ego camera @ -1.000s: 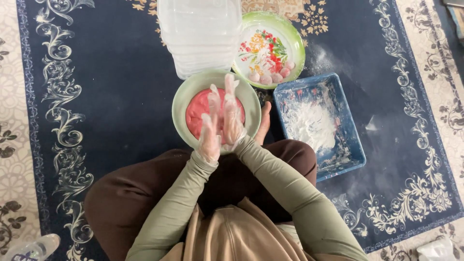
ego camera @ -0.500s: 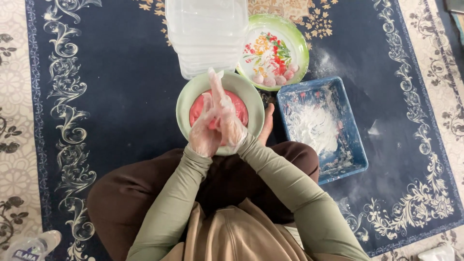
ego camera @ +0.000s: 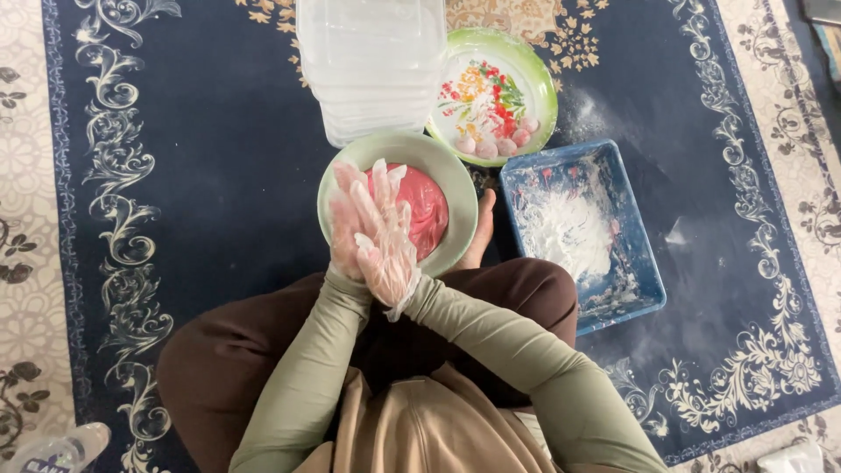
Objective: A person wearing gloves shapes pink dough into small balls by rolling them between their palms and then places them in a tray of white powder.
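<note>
Pink dough (ego camera: 427,210) in pale green bowl (ego camera: 455,180); possibly floral plate (ego camera: 536,88); navy rug (ego camera: 201,175).

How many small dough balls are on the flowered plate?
4 show, in a row along the near rim of the flowered plate: dough balls. A fifth may sit at the right end.

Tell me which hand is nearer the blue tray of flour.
Right. The right hand is pressed palm to palm against the left hand over the green bowl, on the side facing the blue tray. Neither hand touches it.
</note>
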